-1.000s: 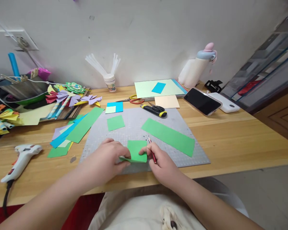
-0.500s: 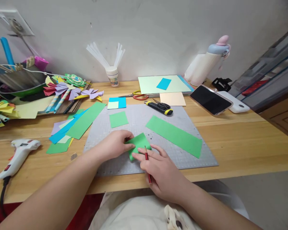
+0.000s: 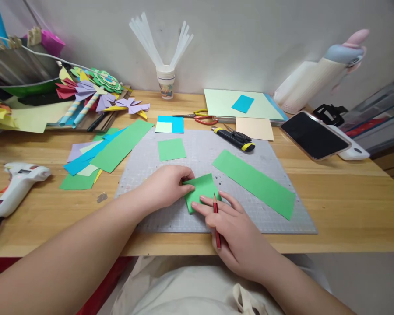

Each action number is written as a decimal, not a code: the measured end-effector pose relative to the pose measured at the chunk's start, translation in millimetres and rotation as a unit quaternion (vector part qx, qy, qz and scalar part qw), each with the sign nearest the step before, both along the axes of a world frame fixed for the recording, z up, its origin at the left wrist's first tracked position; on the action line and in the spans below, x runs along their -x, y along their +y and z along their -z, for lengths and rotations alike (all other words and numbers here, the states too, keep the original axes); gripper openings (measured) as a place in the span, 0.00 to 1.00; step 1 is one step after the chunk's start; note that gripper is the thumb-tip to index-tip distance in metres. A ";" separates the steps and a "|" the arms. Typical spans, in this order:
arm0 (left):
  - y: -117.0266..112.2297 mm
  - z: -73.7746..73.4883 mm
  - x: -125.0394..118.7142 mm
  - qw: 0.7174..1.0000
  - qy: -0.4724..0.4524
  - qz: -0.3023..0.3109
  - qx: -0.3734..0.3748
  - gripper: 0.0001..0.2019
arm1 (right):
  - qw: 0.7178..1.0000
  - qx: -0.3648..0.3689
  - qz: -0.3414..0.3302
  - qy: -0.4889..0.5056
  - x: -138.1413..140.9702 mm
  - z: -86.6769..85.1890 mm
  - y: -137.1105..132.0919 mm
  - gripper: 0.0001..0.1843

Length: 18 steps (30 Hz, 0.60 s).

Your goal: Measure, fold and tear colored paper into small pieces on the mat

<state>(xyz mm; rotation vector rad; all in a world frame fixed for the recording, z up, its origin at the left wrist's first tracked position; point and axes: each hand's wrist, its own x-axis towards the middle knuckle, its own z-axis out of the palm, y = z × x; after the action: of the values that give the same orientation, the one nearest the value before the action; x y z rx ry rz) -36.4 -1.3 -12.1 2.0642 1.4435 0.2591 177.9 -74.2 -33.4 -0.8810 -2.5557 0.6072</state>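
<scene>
A small folded green paper lies on the grey cutting mat. My left hand pinches its left edge with curled fingers. My right hand presses flat fingers on the paper's lower right side and holds a red pencil between its fingers, tip pointing away from me. A long green strip lies to the right on the mat, and a small green square sits behind my hands.
Behind the mat lie a black-and-yellow knife, scissors, paper sheets, a phone and a bottle. Paper scraps, paper flowers and a glue gun lie left. A cup of sticks stands by the wall.
My hands turned the green paper and folded it flatter on the mat. My right hand shifted from its right edge onto its lower side, and the view tilted downward.
</scene>
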 end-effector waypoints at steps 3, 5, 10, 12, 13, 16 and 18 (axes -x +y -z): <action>-0.4 0.0 0.6 1.000 0.000 0.001 -0.006 0.04 | 1.000 -0.004 -0.016 0.008 -2.4 -0.6 -0.9 0.16; -0.3 -0.1 1.0 1.000 -0.002 0.000 -0.007 0.04 | 1.000 -0.002 -0.021 0.004 -2.3 -1.1 -0.4 0.16; 1.2 -0.2 3.1 1.000 -0.007 -0.007 -0.016 0.03 | 1.000 0.002 -0.023 -0.007 -0.3 -1.9 1.5 0.15; 1.7 -0.3 4.0 1.000 -0.008 -0.012 -0.022 0.03 | 1.000 0.005 -0.024 -0.011 -0.1 -1.7 1.7 0.15; 1.9 -0.2 4.3 1.000 -0.008 -0.015 -0.024 0.03 | 1.000 0.007 -0.024 -0.014 -0.1 -1.5 1.6 0.15; 2.7 0.3 5.3 0.999 -0.008 -0.020 -0.033 0.04 | 0.999 0.012 -0.022 -0.024 -0.1 -0.8 1.4 0.16; 3.3 1.3 5.9 0.999 -0.008 -0.021 -0.038 0.04 | 0.999 0.015 -0.022 -0.029 -0.1 -0.2 1.1 0.16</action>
<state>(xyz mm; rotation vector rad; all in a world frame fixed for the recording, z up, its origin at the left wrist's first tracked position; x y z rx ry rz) -42.3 2.0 -13.4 2.0894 1.4894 0.3520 178.0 -73.1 -33.2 -0.8663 -2.6316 0.6440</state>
